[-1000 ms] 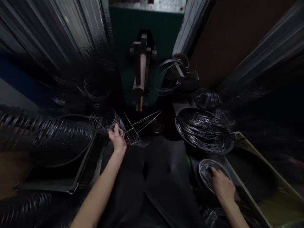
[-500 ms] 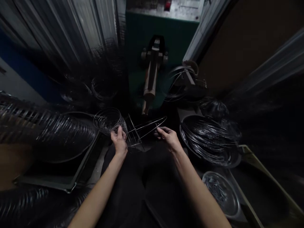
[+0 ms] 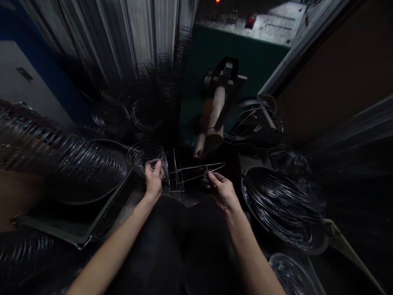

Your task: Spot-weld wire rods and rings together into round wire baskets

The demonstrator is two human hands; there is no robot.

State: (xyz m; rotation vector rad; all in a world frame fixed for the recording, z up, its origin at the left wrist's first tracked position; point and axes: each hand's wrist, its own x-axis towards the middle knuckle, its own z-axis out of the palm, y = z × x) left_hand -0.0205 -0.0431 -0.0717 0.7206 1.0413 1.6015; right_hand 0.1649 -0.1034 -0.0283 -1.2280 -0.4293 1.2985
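Observation:
My left hand [image 3: 154, 176] is closed on a thin metal wire frame at the near side of its round, coil-like part [image 3: 146, 153]. From there the wire frame [image 3: 176, 180] runs right, through a squarish section of crossing wires to a long narrow loop [image 3: 211, 166]. My right hand [image 3: 218, 186] pinches a short piece of thin wire [image 3: 207, 168] that stands up at its fingertips against the loop. Whether these fingers also touch the loop is too dark to tell. Ahead of both hands, a welding machine's copper-coloured arms [image 3: 211, 119] point toward me.
A pan of bent wires [image 3: 245, 192] stands at right, above a clear dish [image 3: 273, 258] of small metal pieces. Stacked wire rings [image 3: 92, 164] fill a basin on the left. The machine's green body [image 3: 190, 102] rises ahead, beside a wire coil [image 3: 254, 106].
The view has swung left, so the machine appears farther right. The wire frame has turned slightly, its loop end now lower and nearer level. Both hands keep their hold.

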